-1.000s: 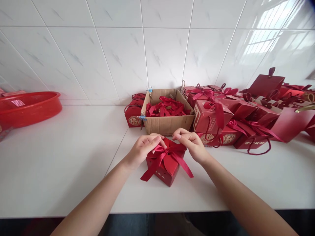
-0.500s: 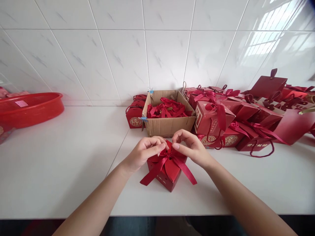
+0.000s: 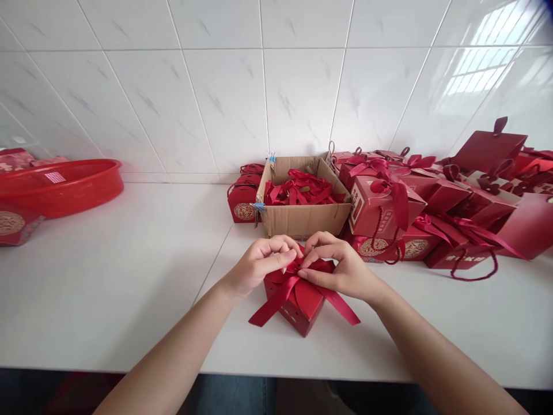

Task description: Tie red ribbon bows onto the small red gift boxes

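Note:
A small red gift box (image 3: pixel 302 302) stands on the white counter (image 3: pixel 129 271) in front of me, with a red ribbon (image 3: pixel 279 297) tied over its top and two tails hanging down its sides. My left hand (image 3: pixel 261 262) pinches the ribbon at the knot from the left. My right hand (image 3: pixel 334 262) pinches it from the right, fingertips almost meeting those of the left. The bow itself is mostly hidden under my fingers.
Behind the box sits an open cardboard carton (image 3: pixel 302 216) full of red ribbons. A heap of red gift boxes (image 3: pixel 432 202) fills the back right. One more red box (image 3: pixel 244 202) stands left of the carton. A red plastic basin (image 3: pixel 60 184) rests at the far left.
Both hands have drawn together over the knot, and the ribbon tails have spread lower and wider. The view has shifted slightly to the left.

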`<state>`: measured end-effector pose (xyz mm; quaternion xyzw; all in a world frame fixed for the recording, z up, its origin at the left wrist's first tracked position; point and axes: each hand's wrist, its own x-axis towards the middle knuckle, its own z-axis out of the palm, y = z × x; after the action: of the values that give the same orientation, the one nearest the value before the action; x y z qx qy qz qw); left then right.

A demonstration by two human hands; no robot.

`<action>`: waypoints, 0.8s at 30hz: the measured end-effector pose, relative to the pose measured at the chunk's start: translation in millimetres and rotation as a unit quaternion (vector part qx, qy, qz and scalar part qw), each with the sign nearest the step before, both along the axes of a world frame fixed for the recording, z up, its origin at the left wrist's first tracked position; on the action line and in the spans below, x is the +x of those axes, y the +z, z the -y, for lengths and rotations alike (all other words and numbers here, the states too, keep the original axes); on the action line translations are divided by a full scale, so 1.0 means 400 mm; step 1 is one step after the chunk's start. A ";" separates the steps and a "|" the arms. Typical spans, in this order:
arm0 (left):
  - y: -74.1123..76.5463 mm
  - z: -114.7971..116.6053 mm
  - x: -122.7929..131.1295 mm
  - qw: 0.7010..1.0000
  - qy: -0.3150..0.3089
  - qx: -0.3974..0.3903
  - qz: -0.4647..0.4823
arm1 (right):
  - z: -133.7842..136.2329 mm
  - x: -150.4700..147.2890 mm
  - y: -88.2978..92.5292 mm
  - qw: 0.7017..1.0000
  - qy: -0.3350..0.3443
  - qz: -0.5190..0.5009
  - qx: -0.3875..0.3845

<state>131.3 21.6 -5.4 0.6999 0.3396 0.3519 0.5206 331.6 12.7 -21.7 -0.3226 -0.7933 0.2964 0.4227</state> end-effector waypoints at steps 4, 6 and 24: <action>0.001 -0.004 0.002 0.999 0.020 0.025 -0.027 | 0.002 0.000 -0.001 1.000 0.003 0.014 0.013; 0.003 -0.006 0.004 0.998 0.022 0.035 -0.040 | 0.002 -0.001 -0.002 1.000 0.002 0.017 0.013; 0.000 -0.014 0.009 0.991 0.061 0.080 -0.087 | 0.006 -0.010 0.001 1.000 0.006 0.011 -0.002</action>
<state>135.0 27.4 -5.6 0.7452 0.3963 0.3471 0.4088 327.5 10.1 -21.3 -0.3215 -0.7997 0.2968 0.4112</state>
